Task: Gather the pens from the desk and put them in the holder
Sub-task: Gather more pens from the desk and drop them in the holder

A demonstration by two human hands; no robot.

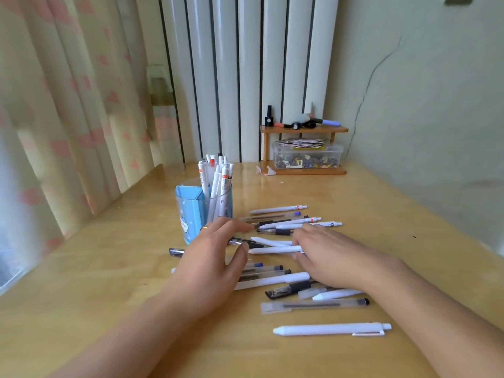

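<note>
Many pens (313, 279) are scattered across the middle of the desk (381, 203), beside the blue holder (191, 211), in which several pens already stand. The left hand (212, 257) is laid over them with fingers spread and relaxed. White pens are pinched by the right hand (327, 257).

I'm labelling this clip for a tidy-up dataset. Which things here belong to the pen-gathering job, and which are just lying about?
Part of the job:
- loose pens scattered on the desk
- blue pen holder, already holding some pens
- left hand and right hand, both among the pens

Just lying about:
- wooden shelf with small items
- clear plastic box
- curtain
</note>
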